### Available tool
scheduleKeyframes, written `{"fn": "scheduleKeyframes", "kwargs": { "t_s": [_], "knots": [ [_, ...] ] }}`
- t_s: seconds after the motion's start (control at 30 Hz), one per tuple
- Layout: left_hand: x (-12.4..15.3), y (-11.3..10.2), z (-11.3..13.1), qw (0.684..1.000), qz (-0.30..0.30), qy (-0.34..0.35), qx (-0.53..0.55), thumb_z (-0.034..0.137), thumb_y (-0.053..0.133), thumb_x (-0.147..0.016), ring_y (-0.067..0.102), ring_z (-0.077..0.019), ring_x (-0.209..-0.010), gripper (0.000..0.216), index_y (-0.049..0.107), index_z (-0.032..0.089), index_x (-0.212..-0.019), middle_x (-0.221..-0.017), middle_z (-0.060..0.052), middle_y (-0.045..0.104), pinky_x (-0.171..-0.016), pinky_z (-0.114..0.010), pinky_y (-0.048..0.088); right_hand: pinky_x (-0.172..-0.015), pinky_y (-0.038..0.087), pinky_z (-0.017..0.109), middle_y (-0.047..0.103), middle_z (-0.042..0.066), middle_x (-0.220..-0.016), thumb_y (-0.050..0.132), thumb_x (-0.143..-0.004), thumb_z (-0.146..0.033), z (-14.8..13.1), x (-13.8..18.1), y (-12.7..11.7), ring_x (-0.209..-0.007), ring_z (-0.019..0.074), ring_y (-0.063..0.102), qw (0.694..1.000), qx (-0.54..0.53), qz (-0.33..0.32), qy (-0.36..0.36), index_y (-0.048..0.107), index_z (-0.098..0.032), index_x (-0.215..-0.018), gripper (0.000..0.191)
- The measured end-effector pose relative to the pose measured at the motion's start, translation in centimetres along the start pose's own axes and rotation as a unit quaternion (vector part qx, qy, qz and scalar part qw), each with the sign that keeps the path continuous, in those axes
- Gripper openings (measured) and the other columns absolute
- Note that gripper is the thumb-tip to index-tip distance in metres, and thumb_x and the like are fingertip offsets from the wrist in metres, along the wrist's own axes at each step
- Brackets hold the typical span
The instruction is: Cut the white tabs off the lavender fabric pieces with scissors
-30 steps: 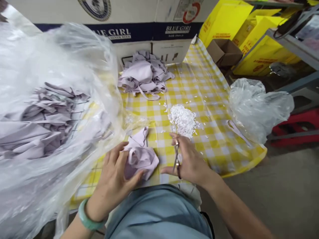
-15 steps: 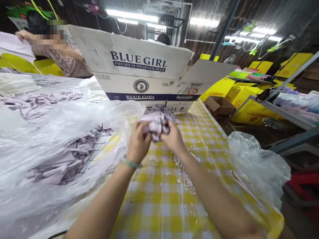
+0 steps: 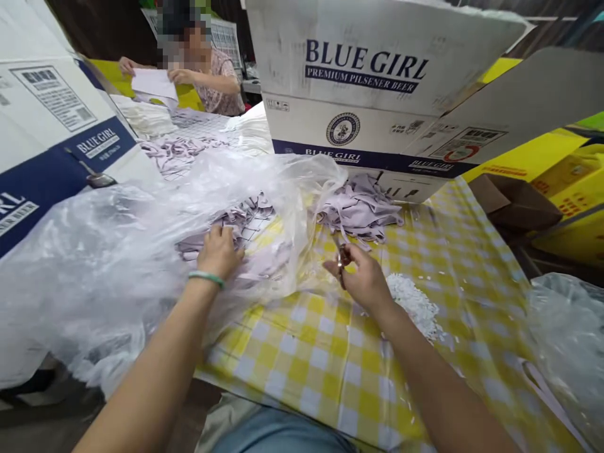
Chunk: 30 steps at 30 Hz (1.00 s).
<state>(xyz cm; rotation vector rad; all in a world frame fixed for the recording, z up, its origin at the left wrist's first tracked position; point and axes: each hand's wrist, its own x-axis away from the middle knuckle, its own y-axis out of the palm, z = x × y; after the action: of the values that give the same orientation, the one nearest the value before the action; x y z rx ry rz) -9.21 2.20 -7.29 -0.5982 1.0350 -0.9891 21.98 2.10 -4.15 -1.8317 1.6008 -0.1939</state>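
My left hand [image 3: 218,250], with a green bangle at the wrist, reaches into the clear plastic bag [image 3: 141,233] and its fingers curl on the lilac fabric pieces [image 3: 236,223] inside. My right hand [image 3: 363,277] hovers over the yellow checked tablecloth [image 3: 330,352], closed around small scissors [image 3: 340,259]. A pile of lilac fabric pieces [image 3: 361,211] lies just beyond it, against the box. A heap of small white scraps [image 3: 415,302] sits right of my right wrist.
A large Blue Girl cardboard box [image 3: 377,94] stands at the back, another box [image 3: 51,138] at the left. A second clear bag [image 3: 566,340] hangs at the right edge. Yellow cartons [image 3: 561,176] stand further right. Another person [image 3: 207,69] handles white sheets at the far table.
The lilac piece both hands carried toward the far pile is gone from them. My left hand has moved left into the plastic bag; my right hand drew back with the scissors.
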Motion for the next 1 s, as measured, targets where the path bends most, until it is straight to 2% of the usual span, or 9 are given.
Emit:
{"fn": "scheduleKeyframes", "kwargs": {
  "t_s": [0.07,0.13,0.33,0.47,0.6,0.7,0.8,0.9,1.0],
  "knots": [
    [-0.9,0.1,-1.7,0.999,-0.037,-0.021,-0.015,0.033,0.062,-0.094,0.063,-0.0245,-0.108,0.035,0.059,0.015,-0.124,-0.124,-0.011,0.061,-0.09,-0.046,0.055,-0.067,0.041,0.027,0.058,-0.001,-0.071,0.07,-0.081,-0.048,-1.2,0.8,1.4,-0.066,0.0158,0.053,0.998,0.012,-0.03,-0.049,0.051,-0.023,-0.073,0.032],
    [-1.0,0.3,-1.6,0.997,-0.069,-0.033,-0.017,0.035,0.061,-0.094,0.064,-0.023,-0.107,0.037,0.058,0.016,-0.126,-0.125,-0.009,0.062,-0.089,-0.044,0.056,-0.07,0.042,0.028,0.06,0.0,-0.073,0.071,-0.081,-0.047,-1.9,1.5,2.2,-0.07,0.0171,0.055,0.996,0.02,-0.05,-0.076,0.051,-0.023,-0.075,0.032],
    [1.6,2.0,3.3,0.989,-0.134,-0.059,0.025,0.025,0.069,-0.082,0.053,-0.0348,-0.124,0.026,0.066,0.017,-0.106,-0.126,-0.016,0.059,-0.101,-0.047,0.045,-0.069,0.045,0.029,0.062,0.001,-0.077,0.07,-0.081,-0.05,-1.8,3.9,2.8,-0.073,0.0175,0.058,0.997,-0.018,-0.079,-0.013,0.051,-0.023,-0.079,0.033],
    [2.9,2.6,4.8,0.963,-0.218,-0.11,0.114,0.024,0.076,-0.068,0.066,-0.0262,-0.083,0.022,0.064,0.016,-0.084,-0.081,-0.006,0.065,-0.073,-0.033,0.051,-0.07,0.046,0.029,0.062,0.001,-0.078,0.071,-0.08,-0.051,-1.7,5.4,2.7,-0.075,0.0179,0.059,0.995,-0.027,-0.095,-0.002,0.053,-0.023,-0.081,0.033],
    [2.5,0.3,4.3,0.924,-0.25,-0.163,0.239,0.04,0.071,-0.071,0.043,-0.0108,-0.041,0.027,0.053,0.019,-0.068,-0.051,0.006,0.045,-0.041,-0.023,0.033,-0.076,0.048,0.031,0.065,0.002,-0.081,0.071,-0.08,-0.05,-1.5,7.0,2.2,-0.08,0.0188,0.061,0.993,-0.044,-0.102,0.036,0.055,-0.022,-0.083,0.032],
    [1.6,-2.5,4.3,0.898,-0.214,-0.182,0.339,0.044,0.069,-0.073,0.033,-0.0073,-0.037,0.036,0.042,0.022,-0.066,-0.054,0.007,0.042,-0.035,-0.022,0.025,-0.079,0.049,0.032,0.066,0.003,-0.085,0.072,-0.079,-0.051,-1.2,7.8,1.8,-0.082,0.019,0.062,0.989,-0.072,-0.092,0.093,0.057,-0.022,-0.086,0.033],
    [0.9,-5.9,6.0,0.87,-0.118,-0.155,0.452,0.04,0.071,-0.073,0.043,-0.0079,-0.049,0.041,0.035,0.022,-0.066,-0.068,0.004,0.049,-0.041,-0.022,0.034,-0.082,0.05,0.034,0.066,0.004,-0.091,0.073,-0.078,-0.052,-1.0,8.4,1.5,-0.085,0.0194,0.063,0.983,-0.112,-0.058,0.137,0.058,-0.022,-0.091,0.036],
    [1.1,-9.1,9.8,0.816,0.007,-0.084,0.572,0.026,0.077,-0.072,0.044,-0.0079,-0.056,0.039,0.038,0.021,-0.067,-0.073,0.003,0.05,-0.046,-0.022,0.035,-0.085,0.05,0.035,0.065,0.004,-0.095,0.074,-0.079,-0.049,-1.2,8.6,0.9,-0.088,0.019,0.062,0.977,-0.168,-0.003,0.132,0.056,-0.024,-0.092,0.033],
    [2.1,-10.3,14.4,0.779,0.03,-0.02,0.626,0.018,0.076,-0.075,0.047,-0.0075,-0.059,0.036,0.042,0.02,-0.067,-0.074,0.004,0.051,-0.05,-0.021,0.038,-0.083,0.05,0.034,0.064,0.002,-0.098,0.074,-0.08,-0.042,-2.0,8.6,-0.1,-0.085,0.0166,0.062,0.961,-0.243,0.086,0.105,0.053,-0.025,-0.092,0.03]
  ]
}}
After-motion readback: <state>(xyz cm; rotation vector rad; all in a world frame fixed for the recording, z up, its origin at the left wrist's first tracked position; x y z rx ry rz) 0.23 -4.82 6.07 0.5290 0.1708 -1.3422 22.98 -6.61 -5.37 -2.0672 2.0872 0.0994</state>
